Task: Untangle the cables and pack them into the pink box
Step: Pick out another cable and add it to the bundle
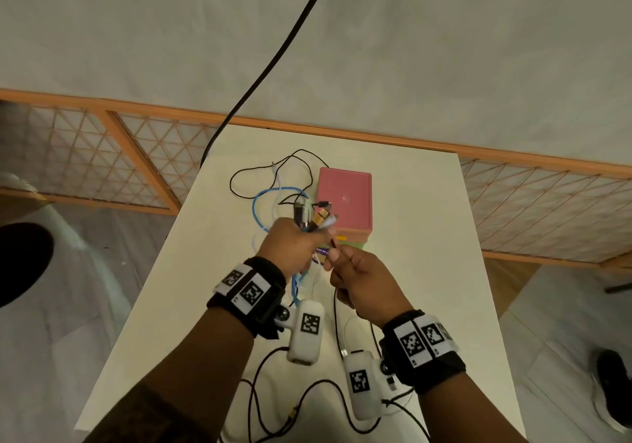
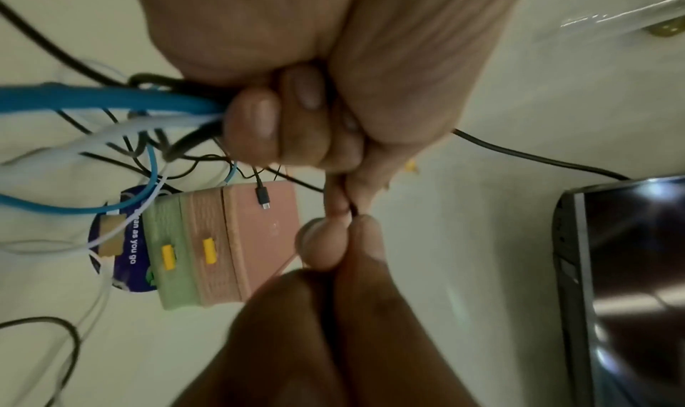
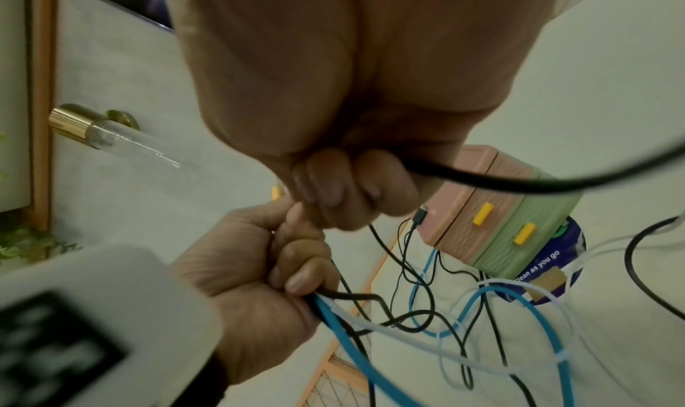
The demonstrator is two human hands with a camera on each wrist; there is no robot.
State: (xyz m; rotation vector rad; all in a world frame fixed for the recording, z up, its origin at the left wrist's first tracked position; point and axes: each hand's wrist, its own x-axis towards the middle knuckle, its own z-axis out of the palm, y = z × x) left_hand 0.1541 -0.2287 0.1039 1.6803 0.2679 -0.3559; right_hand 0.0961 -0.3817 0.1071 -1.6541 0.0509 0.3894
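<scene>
Head view shows the left hand [image 1: 290, 244] fisted round a bundle of cables [image 1: 273, 196] beside the pink box [image 1: 343, 199], while the right hand [image 1: 359, 281] pinches one black cable [image 1: 337, 319]. Pulling that cable hard could, I judge, tighten the knot or drag loose loops against the box and shift it. Its lid looks closed, so the contents are hidden; a small plug [image 2: 262, 196] dangles over it.

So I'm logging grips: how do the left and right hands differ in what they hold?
The left hand fists a whole bundle: blue cable, white and black cables, plugs sticking out above; the right hand pinches one thin black cable. The left sits farther from the person, the right nearer. Both hover above the table, before the pink box.
</scene>
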